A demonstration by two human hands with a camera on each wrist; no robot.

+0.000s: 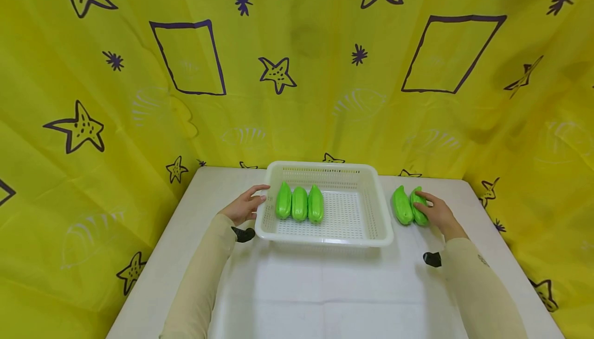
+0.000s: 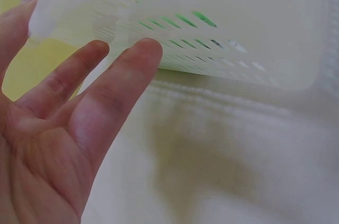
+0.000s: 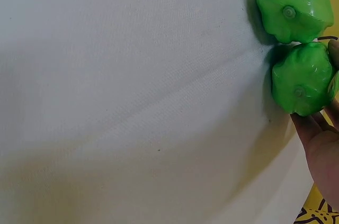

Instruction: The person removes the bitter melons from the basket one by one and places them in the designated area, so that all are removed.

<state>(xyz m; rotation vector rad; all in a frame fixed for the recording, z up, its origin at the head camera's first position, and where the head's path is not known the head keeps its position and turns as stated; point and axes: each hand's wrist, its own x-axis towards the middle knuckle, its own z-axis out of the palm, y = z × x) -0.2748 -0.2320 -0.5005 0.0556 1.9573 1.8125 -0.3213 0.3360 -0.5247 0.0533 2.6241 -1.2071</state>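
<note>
Three green plastic gourds (image 1: 299, 205), long and ridged, lie side by side in the left half of a white slotted basket (image 1: 325, 241). At the basket's left wall is my left hand (image 1: 243, 206), its fingertips at the rim and its fingers (image 2: 114, 91) loosely extended along the outside. To the right of the basket, two more gourds rest close together on the table. My right hand (image 1: 440, 214) grips the outer gourd (image 3: 303, 80) from its right side, with fingers and thumb around it. The inner gourd (image 3: 295, 7) lies right beside it.
A white-covered table (image 1: 325, 287) carries everything. Yellow curtains (image 1: 306, 117) with dark star and frame drawings hang behind it and along both sides. The basket stands near the table's back edge.
</note>
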